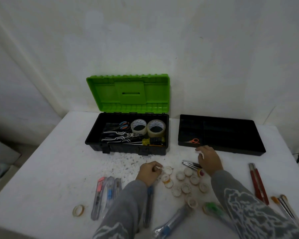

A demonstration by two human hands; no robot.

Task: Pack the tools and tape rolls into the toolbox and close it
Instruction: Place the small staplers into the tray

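Left hand [149,173]: curled shut, thumb + fingertips pinching one small tape roll [160,168] just off the table [41,169]; sleeve lies over a cutter
Right hand [208,160]: palm down, fingers loosely spread, resting over the steel nail clipper [190,164]; can't tell if it grips anything
Toolbox [128,147]: open, green lid [128,92] upright at back; inside already scissors [122,125], pliers [123,136], yellow screwdriver [153,140], 2 big clear tape rolls [147,127] side by side
Tray insert [240,149]: out of the box, on table to its right; only small orange snips [194,141] in its near-left corner
Small rolls [185,182]: scattered cluster betw. the hands; one stray roll [78,210] well apart, near left
Cutters [107,192]: several lying near edge, left; red ones [258,183] far right
Handling (judgement): small rolls light, thin, prob. squashy + apt to roll; pinch across rim or hook a finger thru core; cutters stiff, slick plastic, take by mid-body, blades retracted side away
Progress (judgement): roughly a third in; tray must go back before lid shuts
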